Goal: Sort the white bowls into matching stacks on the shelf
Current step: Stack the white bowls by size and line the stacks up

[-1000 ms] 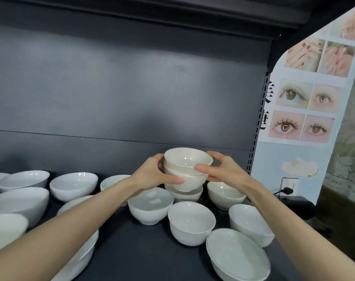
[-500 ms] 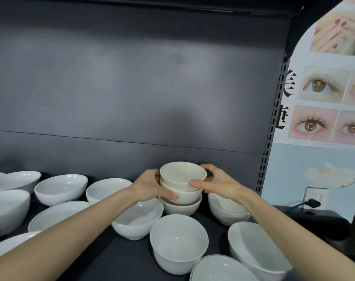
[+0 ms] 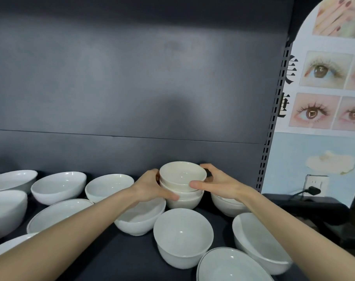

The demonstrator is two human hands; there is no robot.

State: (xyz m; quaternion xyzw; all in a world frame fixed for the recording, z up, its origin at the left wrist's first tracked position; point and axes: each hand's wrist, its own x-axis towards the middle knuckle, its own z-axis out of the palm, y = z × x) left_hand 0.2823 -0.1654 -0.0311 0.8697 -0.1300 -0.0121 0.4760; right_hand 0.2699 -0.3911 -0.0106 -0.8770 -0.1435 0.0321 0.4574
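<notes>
A stack of three small cream-white bowls (image 3: 182,176) stands near the back of the dark shelf (image 3: 115,254), right of centre. My left hand (image 3: 150,187) wraps its left side, thumb across the lower bowls. My right hand (image 3: 215,184) holds the right side, thumb on the top bowl's front wall. Loose white bowls surround the stack: a deep one (image 3: 182,236) in front, a shallow one (image 3: 140,218) under my left wrist, one (image 3: 227,205) under my right wrist.
Several wider white bowls (image 3: 58,186) fill the shelf's left half, and two more (image 3: 257,240) sit at the front right. The shelf's back panel (image 3: 132,98) rises close behind the stack. A slotted upright (image 3: 272,126) and a wall poster lie to the right.
Both hands have lowered the upper bowls onto the bottom bowl, so the stack now sits closed up on the shelf. The camera has moved closer and shifted left.
</notes>
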